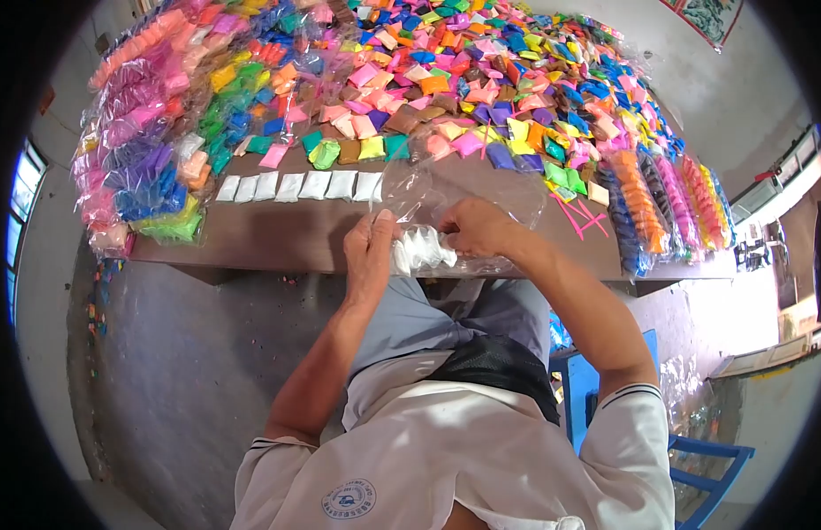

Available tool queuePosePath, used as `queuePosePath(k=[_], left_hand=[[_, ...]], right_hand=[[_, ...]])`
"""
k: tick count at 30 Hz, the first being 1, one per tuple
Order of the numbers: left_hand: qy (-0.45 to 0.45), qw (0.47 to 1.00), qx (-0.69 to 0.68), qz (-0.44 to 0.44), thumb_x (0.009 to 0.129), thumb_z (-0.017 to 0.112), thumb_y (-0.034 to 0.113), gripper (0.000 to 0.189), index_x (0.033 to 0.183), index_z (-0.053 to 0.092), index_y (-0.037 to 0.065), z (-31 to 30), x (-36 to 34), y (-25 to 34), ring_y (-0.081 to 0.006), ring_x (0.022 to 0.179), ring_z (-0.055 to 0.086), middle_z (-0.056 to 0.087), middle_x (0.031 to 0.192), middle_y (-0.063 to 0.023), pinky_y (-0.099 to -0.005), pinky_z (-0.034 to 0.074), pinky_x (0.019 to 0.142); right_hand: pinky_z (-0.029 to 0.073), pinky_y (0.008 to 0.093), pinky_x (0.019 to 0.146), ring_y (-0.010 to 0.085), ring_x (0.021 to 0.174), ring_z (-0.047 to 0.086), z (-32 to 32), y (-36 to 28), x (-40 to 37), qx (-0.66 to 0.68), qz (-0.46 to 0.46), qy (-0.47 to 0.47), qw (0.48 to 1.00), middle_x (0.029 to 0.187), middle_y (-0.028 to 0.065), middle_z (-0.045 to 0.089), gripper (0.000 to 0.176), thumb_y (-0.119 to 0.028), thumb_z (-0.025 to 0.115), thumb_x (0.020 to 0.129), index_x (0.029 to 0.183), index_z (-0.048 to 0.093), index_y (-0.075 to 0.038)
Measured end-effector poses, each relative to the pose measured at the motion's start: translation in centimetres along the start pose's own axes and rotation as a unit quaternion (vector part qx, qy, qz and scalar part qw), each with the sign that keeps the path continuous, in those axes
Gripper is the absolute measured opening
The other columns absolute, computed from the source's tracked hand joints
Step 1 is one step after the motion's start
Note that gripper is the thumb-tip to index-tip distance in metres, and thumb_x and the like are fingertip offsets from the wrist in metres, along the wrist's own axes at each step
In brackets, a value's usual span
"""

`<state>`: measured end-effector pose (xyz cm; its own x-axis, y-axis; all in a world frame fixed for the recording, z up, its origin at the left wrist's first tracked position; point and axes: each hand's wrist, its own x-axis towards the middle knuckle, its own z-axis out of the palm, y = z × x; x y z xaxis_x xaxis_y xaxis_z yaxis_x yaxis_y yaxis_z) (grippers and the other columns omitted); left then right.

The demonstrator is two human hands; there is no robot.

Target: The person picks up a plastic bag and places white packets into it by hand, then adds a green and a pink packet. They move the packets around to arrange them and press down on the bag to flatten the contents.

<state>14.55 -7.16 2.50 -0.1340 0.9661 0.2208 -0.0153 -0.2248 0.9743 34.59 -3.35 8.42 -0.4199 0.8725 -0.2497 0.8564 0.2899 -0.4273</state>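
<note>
At the table's near edge, a bunched row of small white packets [421, 249] sits between my two hands. My left hand [371, 252] is closed against the row's left end, its thumb and fingertips pointing up. My right hand [483, 228] has curled fingers pressed on the right end; its fingertips are partly hidden. A clear plastic bag [516, 199] lies around and behind the bunch, spreading under my right wrist. Left of it, several flat white packets [289, 186] lie side by side in a line on the brown tabletop [251, 234].
A large heap of coloured packets [481, 79] covers the back of the table. Filled clear bags [150, 150] stack up on the left, and bagged rows [645, 208] stand at the right. Pink strips [580, 216] lie near the right side. A blue chair [702, 459] stands beside me.
</note>
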Motion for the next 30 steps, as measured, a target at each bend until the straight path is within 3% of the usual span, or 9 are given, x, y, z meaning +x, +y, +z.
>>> queuePosePath(k=[3,6,10,16,22,25,28,30], left_hand=[[-0.010,1.000,0.004,0.004,0.098,0.052,0.027,0.033,0.086,0.063,-0.002,-0.4,0.3,-0.2,-0.0106,0.074,0.056,0.063,0.078,-0.0043,-0.0268,0.045,0.071],[-0.015,1.000,-0.001,0.006,0.098,0.052,0.026,0.033,0.091,0.065,-0.003,-0.9,0.2,-0.7,-0.0113,0.076,0.059,0.064,0.080,-0.0054,-0.0264,0.047,0.074],[0.005,1.000,-0.015,0.001,0.098,0.050,0.027,0.035,0.077,0.060,0.001,-0.6,0.0,-0.2,-0.0106,0.074,0.053,0.061,0.076,-0.0025,-0.0276,0.042,0.071],[0.006,1.000,-0.024,-0.004,0.098,0.049,0.028,0.038,0.075,0.060,0.001,-0.7,0.0,-0.5,-0.0115,0.073,0.053,0.061,0.075,-0.0026,-0.0287,0.043,0.070],[0.011,1.000,-0.021,0.002,0.098,0.051,0.028,0.036,0.077,0.061,0.001,-0.9,0.0,-0.7,-0.0092,0.071,0.051,0.060,0.073,-0.0018,-0.0273,0.041,0.066],[-0.010,1.000,-0.003,-0.012,0.098,0.053,0.026,0.031,0.091,0.065,-0.002,-1.6,0.0,-0.7,-0.0105,0.076,0.059,0.064,0.080,-0.0053,-0.0255,0.047,0.072],[-0.025,0.999,0.019,-0.011,0.097,0.053,0.026,0.030,0.091,0.065,-0.001,-1.6,-0.2,0.2,-0.0090,0.077,0.056,0.063,0.081,-0.0046,-0.0253,0.045,0.072],[-0.011,1.000,-0.006,0.008,0.096,0.055,0.026,0.030,0.091,0.064,-0.001,-0.9,-0.4,1.0,-0.0082,0.073,0.052,0.060,0.077,-0.0018,-0.0274,0.043,0.066]], right_hand=[[0.052,0.0401,0.074,0.0283,0.081,0.068,-1.2,0.0,-0.2,0.024,-0.062,-0.018,0.998,0.085,0.0147,0.069,0.024,-0.022,0.062,0.078,0.094,0.071,-0.006],[0.050,0.0289,0.057,0.0132,0.058,0.063,-2.1,0.1,-0.9,0.156,-0.007,-0.024,0.987,0.068,0.0084,0.066,0.019,-0.013,0.061,0.085,0.093,0.066,0.004],[0.051,0.0286,0.057,0.0122,0.059,0.063,-2.7,0.6,-0.5,0.141,0.010,-0.042,0.989,0.069,0.0077,0.066,0.020,-0.014,0.059,0.088,0.094,0.066,0.004],[0.052,0.0286,0.058,0.0118,0.061,0.064,-3.2,-0.5,-1.1,0.156,0.020,-0.050,0.986,0.072,0.0080,0.067,0.018,-0.013,0.060,0.088,0.094,0.067,0.003],[0.051,0.0280,0.057,0.0113,0.060,0.063,-1.2,-0.7,-0.5,0.147,-0.014,-0.042,0.988,0.071,0.0071,0.066,0.018,-0.011,0.065,0.083,0.094,0.067,0.002],[0.050,0.0277,0.056,0.0115,0.060,0.063,-0.4,-0.9,0.1,0.148,-0.014,-0.046,0.988,0.070,0.0069,0.066,0.017,-0.010,0.067,0.082,0.093,0.067,0.002],[0.050,0.0277,0.055,0.0122,0.059,0.063,-0.2,-1.5,0.2,0.161,-0.010,-0.048,0.986,0.070,0.0070,0.065,0.015,-0.009,0.068,0.081,0.092,0.067,0.002],[0.050,0.0277,0.055,0.0126,0.058,0.063,0.0,-1.8,0.3,0.131,-0.034,-0.037,0.990,0.069,0.0069,0.065,0.014,-0.009,0.068,0.081,0.091,0.067,0.001]])
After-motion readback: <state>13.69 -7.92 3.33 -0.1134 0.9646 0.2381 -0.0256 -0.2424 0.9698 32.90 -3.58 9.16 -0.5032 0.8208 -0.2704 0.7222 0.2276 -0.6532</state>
